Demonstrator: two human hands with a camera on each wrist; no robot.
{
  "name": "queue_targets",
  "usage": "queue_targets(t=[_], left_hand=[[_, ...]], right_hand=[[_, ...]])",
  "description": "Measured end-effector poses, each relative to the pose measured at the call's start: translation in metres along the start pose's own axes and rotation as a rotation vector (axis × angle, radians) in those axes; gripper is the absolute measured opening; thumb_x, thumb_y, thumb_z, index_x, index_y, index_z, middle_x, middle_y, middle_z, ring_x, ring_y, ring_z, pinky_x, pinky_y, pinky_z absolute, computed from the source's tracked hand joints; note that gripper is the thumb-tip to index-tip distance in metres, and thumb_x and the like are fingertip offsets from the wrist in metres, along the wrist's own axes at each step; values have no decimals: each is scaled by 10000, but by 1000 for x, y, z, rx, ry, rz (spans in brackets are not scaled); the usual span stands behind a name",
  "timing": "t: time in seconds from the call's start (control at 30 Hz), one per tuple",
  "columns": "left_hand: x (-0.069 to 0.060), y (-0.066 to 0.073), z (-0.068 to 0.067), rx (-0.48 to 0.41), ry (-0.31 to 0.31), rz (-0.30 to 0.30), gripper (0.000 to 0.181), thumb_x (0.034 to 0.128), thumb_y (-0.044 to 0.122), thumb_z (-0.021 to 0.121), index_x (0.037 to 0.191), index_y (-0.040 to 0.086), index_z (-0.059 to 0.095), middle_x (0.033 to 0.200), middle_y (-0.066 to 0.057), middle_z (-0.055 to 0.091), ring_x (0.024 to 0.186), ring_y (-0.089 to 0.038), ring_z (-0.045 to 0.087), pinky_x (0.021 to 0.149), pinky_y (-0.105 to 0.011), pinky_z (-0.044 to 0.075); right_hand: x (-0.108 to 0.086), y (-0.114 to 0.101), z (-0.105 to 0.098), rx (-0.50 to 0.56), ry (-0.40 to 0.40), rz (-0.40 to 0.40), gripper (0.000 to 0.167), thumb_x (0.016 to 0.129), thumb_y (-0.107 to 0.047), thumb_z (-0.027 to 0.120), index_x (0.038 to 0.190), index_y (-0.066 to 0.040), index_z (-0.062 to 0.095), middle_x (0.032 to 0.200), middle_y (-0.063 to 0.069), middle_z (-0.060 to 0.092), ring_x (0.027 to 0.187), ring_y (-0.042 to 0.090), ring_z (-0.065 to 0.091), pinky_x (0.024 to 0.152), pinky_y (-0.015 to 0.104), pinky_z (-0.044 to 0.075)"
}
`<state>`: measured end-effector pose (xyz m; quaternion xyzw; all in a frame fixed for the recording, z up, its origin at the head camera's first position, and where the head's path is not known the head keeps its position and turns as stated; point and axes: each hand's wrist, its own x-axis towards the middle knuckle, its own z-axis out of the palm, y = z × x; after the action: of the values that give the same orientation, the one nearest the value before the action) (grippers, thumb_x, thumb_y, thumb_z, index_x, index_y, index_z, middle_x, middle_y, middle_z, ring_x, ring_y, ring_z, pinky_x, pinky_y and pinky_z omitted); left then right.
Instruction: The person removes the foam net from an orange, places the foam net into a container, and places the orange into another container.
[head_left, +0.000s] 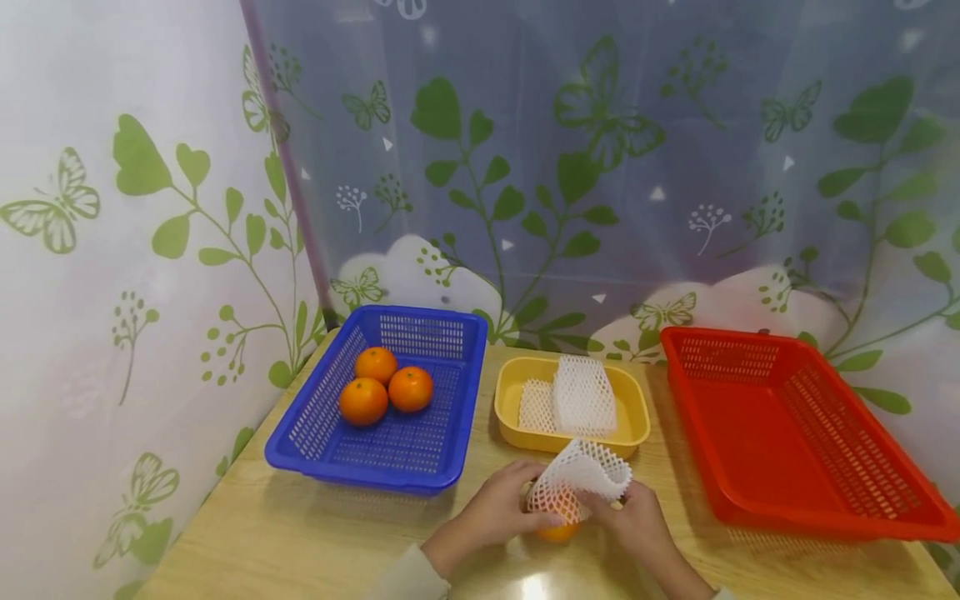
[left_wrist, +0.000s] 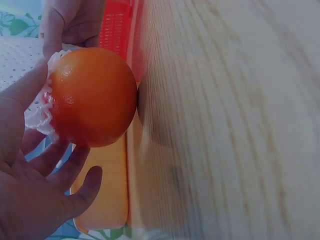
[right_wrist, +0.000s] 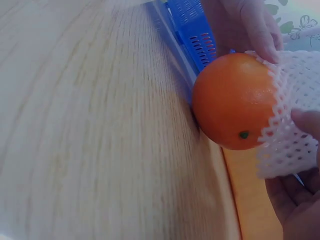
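An orange stands on the table, its upper part inside a white foam net sleeve. In the left wrist view the bare lower side of the orange shows, with the net's edge round its top. My left hand holds the netted orange from the left, thumb on the net's edge and fingers on the far side. From the right, my right hand grips the net, its thumb pressed on the mesh in the right wrist view. A green stem end shows on the orange there.
A blue basket with three oranges stands at the left. Behind my hands is a yellow tray holding more white foam nets. A red basket stands at the right, and a patterned curtain hangs behind the table.
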<state>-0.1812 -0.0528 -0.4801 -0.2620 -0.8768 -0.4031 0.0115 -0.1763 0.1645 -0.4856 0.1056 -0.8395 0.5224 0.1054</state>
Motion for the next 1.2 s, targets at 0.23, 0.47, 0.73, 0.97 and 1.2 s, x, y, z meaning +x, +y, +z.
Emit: queue_targets(t=[0.23, 0.47, 0.73, 0.97, 1.2], left_hand=[[3, -1, 3, -292, 30, -92, 391, 830, 190, 777, 1183, 65, 664, 1168, -47, 636, 1066, -126, 596, 811, -172, 528], [12, 4, 6, -302, 172, -94, 171, 852, 83, 745, 1009, 17, 729, 943, -35, 688, 873, -58, 622, 727, -151, 536], [9, 7, 8, -322, 66, -126, 383, 901, 285, 708, 1198, 52, 644, 1117, -64, 690, 1019, -142, 649, 802, -208, 544], [14, 10, 15, -108, -13, -52, 658, 785, 414, 802, 1337, 171, 539, 1243, 39, 636, 1128, -86, 575, 986, -286, 459], [13, 14, 16, -109, -31, -95, 642, 773, 389, 818, 1307, 130, 574, 1209, 15, 658, 1099, -106, 596, 959, -275, 479]], right_hand=[[-3, -2, -3, 113, -105, 95, 360, 806, -128, 796, 1123, -15, 669, 1066, 56, 703, 952, 57, 631, 835, 243, 519], [-3, -3, -3, 93, -129, 86, 427, 801, -163, 806, 1171, -31, 639, 1108, 42, 688, 1016, 77, 608, 905, 259, 485], [-3, -2, -3, 85, -112, 96, 427, 792, -155, 813, 1162, -20, 649, 1111, 54, 695, 1022, 71, 613, 904, 245, 490], [2, -3, -6, 44, 16, 121, 315, 808, -188, 801, 1030, 12, 700, 974, 94, 725, 847, 57, 636, 728, 222, 537], [7, -2, -9, 60, 119, 117, 336, 837, -157, 776, 1075, 52, 664, 1011, 161, 712, 831, 12, 621, 705, 188, 535]])
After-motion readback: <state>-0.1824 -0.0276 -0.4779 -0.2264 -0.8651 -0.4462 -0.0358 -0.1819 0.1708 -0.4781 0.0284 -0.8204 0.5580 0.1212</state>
